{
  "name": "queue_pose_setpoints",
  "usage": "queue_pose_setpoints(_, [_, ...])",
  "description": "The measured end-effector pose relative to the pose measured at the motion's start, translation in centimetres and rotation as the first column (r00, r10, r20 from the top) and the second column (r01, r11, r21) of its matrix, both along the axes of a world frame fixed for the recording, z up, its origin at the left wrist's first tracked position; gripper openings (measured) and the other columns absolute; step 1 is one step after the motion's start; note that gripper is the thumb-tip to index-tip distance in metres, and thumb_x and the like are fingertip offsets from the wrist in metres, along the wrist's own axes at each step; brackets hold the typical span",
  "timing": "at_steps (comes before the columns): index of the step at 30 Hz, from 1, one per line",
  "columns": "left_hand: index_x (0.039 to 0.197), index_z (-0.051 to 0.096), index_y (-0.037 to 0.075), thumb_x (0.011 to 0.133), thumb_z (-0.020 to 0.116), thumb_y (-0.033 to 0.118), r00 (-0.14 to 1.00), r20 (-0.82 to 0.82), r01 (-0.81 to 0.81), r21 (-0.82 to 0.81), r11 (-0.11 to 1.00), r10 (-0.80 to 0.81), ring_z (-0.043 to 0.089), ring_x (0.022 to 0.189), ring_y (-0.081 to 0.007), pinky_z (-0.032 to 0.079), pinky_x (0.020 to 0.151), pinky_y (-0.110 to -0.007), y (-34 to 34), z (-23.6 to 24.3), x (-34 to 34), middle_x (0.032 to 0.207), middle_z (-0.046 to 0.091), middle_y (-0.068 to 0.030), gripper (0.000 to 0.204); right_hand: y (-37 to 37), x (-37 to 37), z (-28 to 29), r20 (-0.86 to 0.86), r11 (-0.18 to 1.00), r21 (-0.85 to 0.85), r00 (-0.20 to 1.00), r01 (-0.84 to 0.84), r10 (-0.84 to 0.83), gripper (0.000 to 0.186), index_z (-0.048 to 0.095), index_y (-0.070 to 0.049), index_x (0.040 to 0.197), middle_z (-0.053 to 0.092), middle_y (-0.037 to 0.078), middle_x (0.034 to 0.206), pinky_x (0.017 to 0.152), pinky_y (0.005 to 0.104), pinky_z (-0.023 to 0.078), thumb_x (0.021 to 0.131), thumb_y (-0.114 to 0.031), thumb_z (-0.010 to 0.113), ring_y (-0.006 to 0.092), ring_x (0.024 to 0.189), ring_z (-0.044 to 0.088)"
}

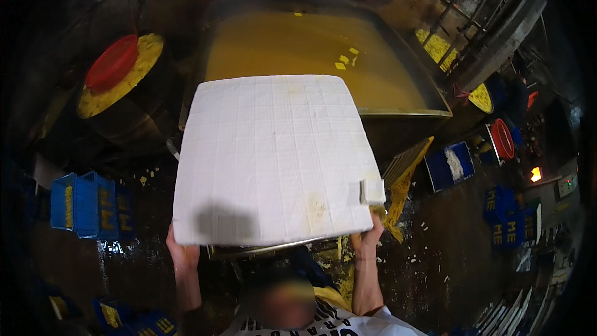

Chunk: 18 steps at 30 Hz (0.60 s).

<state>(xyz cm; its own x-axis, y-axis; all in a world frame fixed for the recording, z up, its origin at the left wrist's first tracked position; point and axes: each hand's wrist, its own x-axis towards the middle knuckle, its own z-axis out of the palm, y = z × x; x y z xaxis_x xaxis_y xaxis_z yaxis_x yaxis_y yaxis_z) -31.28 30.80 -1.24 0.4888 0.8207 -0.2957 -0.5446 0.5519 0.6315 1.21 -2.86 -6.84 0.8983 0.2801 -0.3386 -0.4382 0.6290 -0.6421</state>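
Over the near edge of a big vat [323,50] of yellow-brown liquid, we see a metal tray [267,249] carrying a white slab [273,158] scored into small squares, most likely a cut block of curd. Each near corner is taken from below: the left hand [183,254] wraps the left corner, the right hand [371,231] the right one, both grips closed on the tray's rim. With a hand at each corner, the wide, soft load stays level and is kept from sagging or sliding. Whose hands they are we cannot tell for sure; a person's blurred head shows at the lower edge, between the forearms.

One cut cube [372,191] has slipped out at the right edge, just above the right hand. A few yellow pieces [347,59] float in the vat, far side. Left of the vat stands a dark drum with a red lid [112,62] resting on yellow contents. Blue crates [84,205] sit on the wet floor [448,236] to the left and right.
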Motion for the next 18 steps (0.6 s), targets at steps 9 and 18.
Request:
queue_pose_setpoints(9, [0.123, 0.059, -0.002, 0.102, 0.040, 0.021, 0.987, 0.103, -0.127, 0.001, 0.992, 0.126, 0.062, 0.112, -0.0247, 0.047, 0.100, -0.039, 13.3, -2.8, 20.0, 0.119, 0.066, -0.0120, 0.037, 15.2, 21.1, 3.8, 0.114, 0.976, 0.205, 0.992, -0.069, 0.046, 0.029, 0.063, -0.002, 0.110, 0.068, 0.007, 0.105, 0.088, 0.0432, 0.055, 0.084, -0.011, 0.052, 0.0236, 0.096, 0.067])
queue_pose_setpoints(18, [0.122, 0.059, -0.002, 0.101, 0.045, 0.028, 0.986, -0.012, -0.166, -0.015, 0.986, 0.166, 0.061, 0.114, -0.0258, 0.048, 0.100, -0.041, 18.9, -4.3, 27.7, 0.119, 0.066, -0.0130, 0.039, 20.7, 27.8, 3.9, 0.077, 0.999, 0.020, 0.997, -0.028, 0.026, 0.026, 0.064, -0.013, 0.109, 0.066, 0.004, 0.105, 0.082, 0.0489, 0.052, 0.084, -0.019, 0.057, 0.0228, 0.097, 0.063])
